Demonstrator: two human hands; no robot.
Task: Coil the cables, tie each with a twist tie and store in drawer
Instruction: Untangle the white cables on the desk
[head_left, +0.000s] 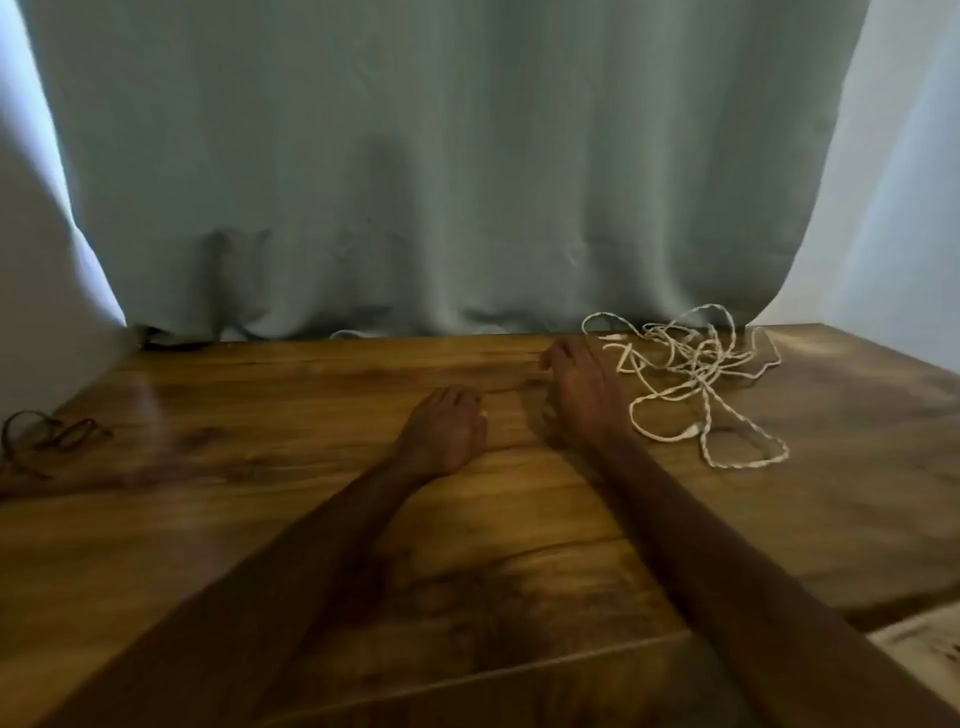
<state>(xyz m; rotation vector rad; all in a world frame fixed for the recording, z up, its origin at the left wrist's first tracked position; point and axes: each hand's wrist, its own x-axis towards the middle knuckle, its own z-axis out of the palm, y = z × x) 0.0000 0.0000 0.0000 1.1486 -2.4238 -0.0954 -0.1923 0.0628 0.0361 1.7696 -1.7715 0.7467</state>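
A tangled white braided cable (696, 374) lies loose on the wooden table (260, 519) at the back right. My right hand (582, 389) rests on the table just left of the tangle, fingers curled down, with nothing visibly in it. My left hand (447, 436) lies in a loose fist on the wood further left, apart from the cable. A dark thin cable or tie bundle (47, 436) sits at the table's far left edge. No drawer is in view.
A grey-green curtain (441, 182) hangs along the table's back edge. A bit of white cable (353, 333) peeks out under its hem. A dark object (166, 338) lies at the back left corner. A pale surface (919, 654) shows past the table's front right edge.
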